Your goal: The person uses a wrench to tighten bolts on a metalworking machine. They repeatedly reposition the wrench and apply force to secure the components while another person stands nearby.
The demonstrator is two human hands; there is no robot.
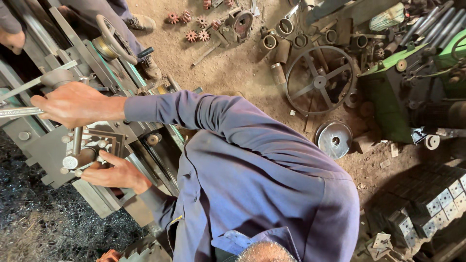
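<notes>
Lathe carriage (46, 155), 9 o'clock. Your R hand (77, 104): grip closed on flat steel bar (17, 112). Your L hand (114, 172): grip closed round toolpost handle (80, 157), 8 o'clock. Step, judged: setting toolpost. Next needs bar held steady, slow turn.

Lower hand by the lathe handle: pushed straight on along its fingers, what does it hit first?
Probably the short cylindrical handle on the lathe carriage; the left hand already reaches it with its fingertips, though depth is unclear.
</notes>
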